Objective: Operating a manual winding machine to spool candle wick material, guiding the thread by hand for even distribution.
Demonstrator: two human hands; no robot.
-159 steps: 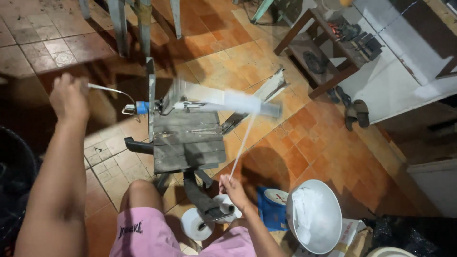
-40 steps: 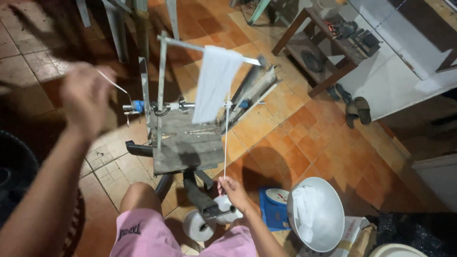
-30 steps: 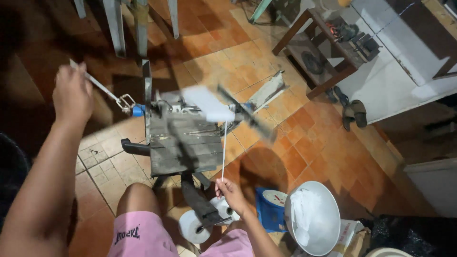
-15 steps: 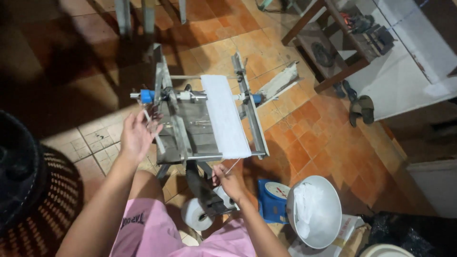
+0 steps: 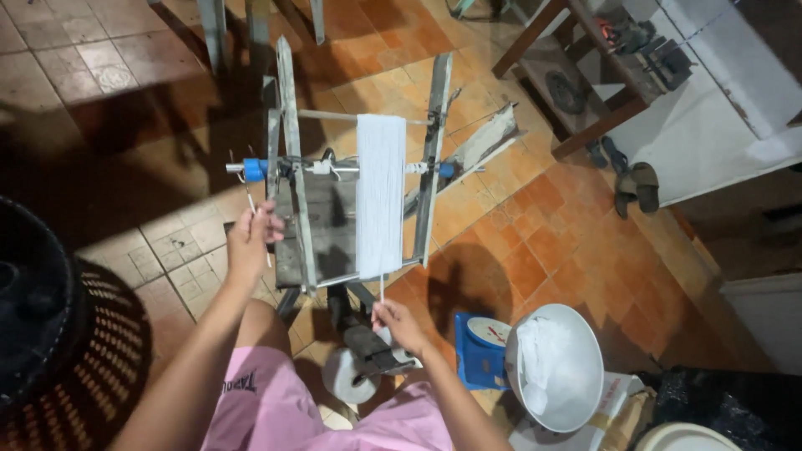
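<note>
A metal winding reel (image 5: 288,167) stands on the tiled floor in front of me, with a wide band of white yarn (image 5: 381,192) wrapped around its frame. My left hand (image 5: 253,236) grips the thin crank handle (image 5: 250,200) on the reel's left side, by a blue axle cap (image 5: 254,169). My right hand (image 5: 399,321) pinches the white strand (image 5: 382,288) that runs down from the yarn band. Below that hand lies a white yarn cone (image 5: 352,376) on a dark holder.
A white bowl (image 5: 576,347) holding white yarn sits at lower right beside a blue weighing scale (image 5: 476,347). A dark woven basket (image 5: 58,334) stands at left. A wooden bench (image 5: 585,79) and sandals (image 5: 635,184) lie at upper right. Metal legs (image 5: 251,25) stand behind the reel.
The reel was spinning and blurred; now it is sharp. My left hand came down from a raised position to the crank by the reel's left side. The right hand stayed on the strand.
</note>
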